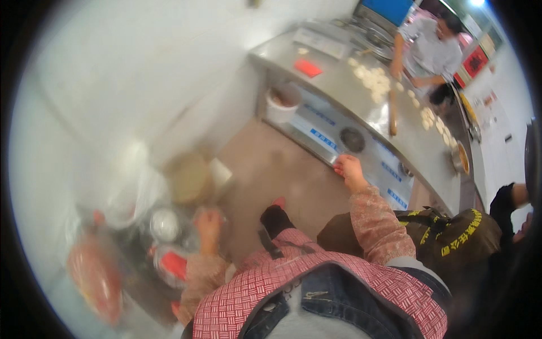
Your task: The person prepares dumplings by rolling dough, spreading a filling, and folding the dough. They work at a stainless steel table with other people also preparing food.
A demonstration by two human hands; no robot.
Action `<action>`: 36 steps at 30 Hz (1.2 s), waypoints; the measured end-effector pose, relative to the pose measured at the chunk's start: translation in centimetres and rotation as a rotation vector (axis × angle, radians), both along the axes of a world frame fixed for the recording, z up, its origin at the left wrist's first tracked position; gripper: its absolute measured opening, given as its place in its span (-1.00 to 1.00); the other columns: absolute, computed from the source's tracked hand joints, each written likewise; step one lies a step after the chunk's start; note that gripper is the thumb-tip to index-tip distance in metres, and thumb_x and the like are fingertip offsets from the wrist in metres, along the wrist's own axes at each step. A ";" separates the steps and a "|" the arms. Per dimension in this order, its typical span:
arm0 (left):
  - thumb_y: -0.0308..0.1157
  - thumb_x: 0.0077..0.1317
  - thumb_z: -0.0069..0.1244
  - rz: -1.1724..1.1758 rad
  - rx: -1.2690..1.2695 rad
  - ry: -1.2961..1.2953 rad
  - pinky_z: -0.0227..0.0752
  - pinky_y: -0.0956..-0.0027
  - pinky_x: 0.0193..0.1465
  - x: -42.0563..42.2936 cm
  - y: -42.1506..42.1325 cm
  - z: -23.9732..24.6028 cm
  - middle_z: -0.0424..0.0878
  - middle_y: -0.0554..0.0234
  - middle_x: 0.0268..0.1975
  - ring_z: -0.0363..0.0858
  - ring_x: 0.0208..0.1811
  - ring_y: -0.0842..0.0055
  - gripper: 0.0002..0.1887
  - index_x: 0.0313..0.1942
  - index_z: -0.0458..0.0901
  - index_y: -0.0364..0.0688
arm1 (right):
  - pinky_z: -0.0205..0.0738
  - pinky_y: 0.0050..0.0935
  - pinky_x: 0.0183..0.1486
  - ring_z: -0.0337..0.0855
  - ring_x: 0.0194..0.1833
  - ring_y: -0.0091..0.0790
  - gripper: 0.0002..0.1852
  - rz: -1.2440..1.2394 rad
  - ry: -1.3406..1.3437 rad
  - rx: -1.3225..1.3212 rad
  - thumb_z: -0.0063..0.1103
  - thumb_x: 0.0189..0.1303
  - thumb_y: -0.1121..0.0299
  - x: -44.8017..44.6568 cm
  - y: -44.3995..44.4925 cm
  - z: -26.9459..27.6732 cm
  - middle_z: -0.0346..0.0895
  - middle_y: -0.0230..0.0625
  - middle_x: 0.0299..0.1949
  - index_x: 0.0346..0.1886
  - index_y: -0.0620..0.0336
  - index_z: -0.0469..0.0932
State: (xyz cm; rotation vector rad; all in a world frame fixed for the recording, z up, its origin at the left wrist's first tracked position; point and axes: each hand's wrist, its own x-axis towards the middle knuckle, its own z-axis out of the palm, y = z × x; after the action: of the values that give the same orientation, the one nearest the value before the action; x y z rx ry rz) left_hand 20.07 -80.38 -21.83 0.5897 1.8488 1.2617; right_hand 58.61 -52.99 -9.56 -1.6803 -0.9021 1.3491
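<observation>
At the lower left, my left hand (208, 225) reaches down beside a clear plastic container or bag, blurred; whether it grips that is not plain. Close by stand a round silvery vessel (165, 224) and a transparent container with a red patch (173, 263). My right hand (349, 168) is held out in front of the steel worktable's lower shelf, its fingers curled in. Nothing can be made out for certain between those fingers. A pink-red filled plastic bag (95, 275) lies at the far left.
On the steel worktable (334, 87) are dough pieces (374, 82), a rolling pin (394, 112), a red packet (308, 68) and a bowl (460, 159). A person (430, 55) works behind it. A white bucket (281, 109) sits below. Nearby are a yellowish bucket (188, 178) and brown sack (470, 237) bearing writing.
</observation>
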 end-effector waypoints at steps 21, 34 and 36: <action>-0.42 0.19 0.06 -0.825 0.223 0.583 0.49 0.39 -0.18 12.4 62.1 7.3 0.63 0.15 -0.21 0.61 -0.26 0.45 -0.75 -0.12 0.58 -0.24 | 0.34 -0.15 0.15 0.47 0.08 0.01 -0.35 -0.128 -0.742 -0.053 0.28 0.02 0.12 19.4 44.7 -1.5 0.44 0.10 0.08 0.04 0.50 0.41; -0.42 0.03 0.15 -1.132 0.773 0.739 0.30 0.14 0.05 42.4 92.0 7.5 0.48 -0.03 -0.09 0.39 0.00 0.07 -0.64 -0.14 0.50 -0.24 | 0.39 -0.23 0.06 0.49 0.02 -0.09 -0.63 -0.575 0.073 -0.079 0.18 0.19 0.25 16.9 41.8 1.6 0.53 -0.01 -0.07 -0.05 0.35 0.50; -0.43 -0.02 0.16 -1.026 0.813 0.863 0.31 0.13 -0.02 45.5 92.5 5.6 0.48 -0.03 -0.11 0.40 -0.05 0.05 -0.65 -0.18 0.51 -0.23 | 0.40 -0.20 0.05 0.52 0.00 -0.04 -0.61 -0.235 -0.610 0.182 0.20 0.20 0.23 18.3 41.1 2.2 0.56 -0.01 -0.10 -0.02 0.34 0.51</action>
State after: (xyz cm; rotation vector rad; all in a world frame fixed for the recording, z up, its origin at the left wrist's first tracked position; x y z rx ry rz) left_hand 65.62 12.13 -16.23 2.4313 1.1051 0.9941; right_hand 76.96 -11.93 -7.37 -2.0116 -1.0797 0.5763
